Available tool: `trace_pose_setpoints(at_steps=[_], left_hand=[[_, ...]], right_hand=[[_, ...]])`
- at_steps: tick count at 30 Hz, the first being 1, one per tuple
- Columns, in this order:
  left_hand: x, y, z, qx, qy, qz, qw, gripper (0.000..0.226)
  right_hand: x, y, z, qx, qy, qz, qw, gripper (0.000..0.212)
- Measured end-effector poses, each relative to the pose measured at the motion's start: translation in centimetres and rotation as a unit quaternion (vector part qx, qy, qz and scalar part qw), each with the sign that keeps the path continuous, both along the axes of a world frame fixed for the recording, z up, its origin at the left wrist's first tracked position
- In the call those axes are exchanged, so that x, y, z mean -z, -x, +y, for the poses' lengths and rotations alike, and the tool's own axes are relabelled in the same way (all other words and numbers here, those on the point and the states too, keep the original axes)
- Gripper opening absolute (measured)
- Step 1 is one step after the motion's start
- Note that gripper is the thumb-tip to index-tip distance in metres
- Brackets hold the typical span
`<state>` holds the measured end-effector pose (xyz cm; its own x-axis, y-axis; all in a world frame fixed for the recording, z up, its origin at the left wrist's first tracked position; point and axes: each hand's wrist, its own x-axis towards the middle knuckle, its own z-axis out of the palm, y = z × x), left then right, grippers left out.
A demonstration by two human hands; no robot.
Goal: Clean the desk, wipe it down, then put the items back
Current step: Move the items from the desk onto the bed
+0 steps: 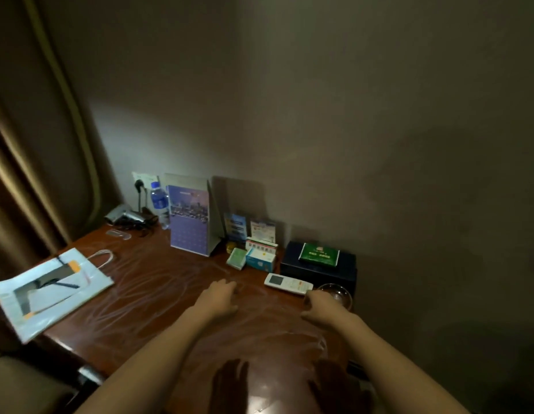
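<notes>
Head view: your left hand (219,297) rests flat, fingers relaxed, on the streaked wooden bench (158,297); your right hand (321,306), fingers curled, grip unclear, sits beside a glass bowl (337,292), just near of the white remote (288,283) at right.

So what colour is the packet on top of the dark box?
Green, with a pale edge. The packet lies on the dark box, seen in the head view.

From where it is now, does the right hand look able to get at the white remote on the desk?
Probably yes. The right hand hovers just short of the white remote, which lies flat on the desk with nothing between them. The glass bowl sits beside the hand, not across the way.
</notes>
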<state>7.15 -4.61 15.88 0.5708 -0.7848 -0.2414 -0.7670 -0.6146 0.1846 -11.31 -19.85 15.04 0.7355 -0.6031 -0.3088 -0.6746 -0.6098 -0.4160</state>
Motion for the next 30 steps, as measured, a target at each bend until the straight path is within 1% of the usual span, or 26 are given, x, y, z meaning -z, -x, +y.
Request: trace_pose_setpoints(at_steps=[3, 7, 11, 14, 15, 16, 17, 18, 19, 20, 21, 22, 23, 26, 28, 30], left_hand=[[1.2, -0.9, -3.4, 0.015, -0.002, 0.025, 1.000, 0.048], [4.2, -1.2, -6.8, 0.053, -0.017, 0.048, 0.997, 0.044], [6.5, -1.9, -9.7, 0.093, -0.053, 0.067, 0.992, 0.044], [7.7, -3.3, -12.4, 0.109, -0.059, 0.082, 0.989, 0.045], [7.9, -3.9, -13.4, 0.111, -0.060, 0.084, 0.988, 0.045], [8.3, -4.5, -14.6, 0.113, -0.061, 0.083, 0.988, 0.045], [8.6, -4.9, -15.8, 0.116, -0.057, 0.080, 0.988, 0.044], [9.0, -5.4, -16.9, 0.120, -0.051, 0.077, 0.988, 0.045], [9.6, -5.7, -17.9, 0.123, -0.044, 0.078, 0.988, 0.046], [10.1, -6.1, -18.8, 0.122, -0.035, 0.079, 0.989, 0.047], [10.6, -6.3, -19.4, 0.119, -0.025, 0.081, 0.989, 0.047], [11.3, -6.7, -20.1, 0.114, -0.013, 0.084, 0.990, 0.047], [12.0, -7.0, -20.6, 0.107, 0.001, 0.089, 0.990, 0.046], [13.8, -8.4, -21.9, 0.099, 0.025, 0.108, 0.989, 0.046], [14.8, -9.3, -22.5, 0.116, 0.015, 0.112, 0.987, 0.051], [15.7, -10.1, -22.9, 0.121, -0.001, 0.122, 0.985, 0.053]], right_hand=[[0.9, 0.1, -2.3, 0.028, -0.032, 0.006, 0.999, 0.037], [2.2, 0.7, -4.5, 0.067, -0.069, 0.010, 0.995, 0.031], [3.2, 0.8, -6.4, 0.134, -0.105, 0.014, 0.985, 0.037], [3.5, 0.9, -7.8, 0.190, -0.128, -0.005, 0.974, 0.043], [3.6, 0.9, -8.3, 0.210, -0.140, -0.016, 0.968, 0.040], [3.8, 0.9, -8.8, 0.236, -0.150, -0.028, 0.960, 0.032], [4.2, 0.9, -9.3, 0.262, -0.159, -0.038, 0.951, 0.019], [4.4, 0.7, -9.8, 0.278, -0.163, -0.036, 0.946, 0.015], [5.1, 0.5, -10.3, 0.291, -0.165, -0.026, 0.942, 0.018], [5.8, 0.3, -10.8, 0.299, -0.161, -0.011, 0.941, 0.013], [6.7, -0.1, -11.3, 0.310, -0.158, -0.001, 0.937, 0.017], [7.8, -0.6, -11.8, 0.327, -0.155, 0.008, 0.932, 0.030], [9.0, -1.0, -12.1, 0.348, -0.155, 0.009, 0.924, 0.039], [11.8, -2.2, -12.5, 0.407, -0.155, 0.013, 0.900, 0.049], [12.9, -3.2, -12.4, 0.453, -0.155, 0.009, 0.878, 0.058], [14.1, -3.8, -12.5, 0.489, -0.153, -0.009, 0.859, 0.059]])
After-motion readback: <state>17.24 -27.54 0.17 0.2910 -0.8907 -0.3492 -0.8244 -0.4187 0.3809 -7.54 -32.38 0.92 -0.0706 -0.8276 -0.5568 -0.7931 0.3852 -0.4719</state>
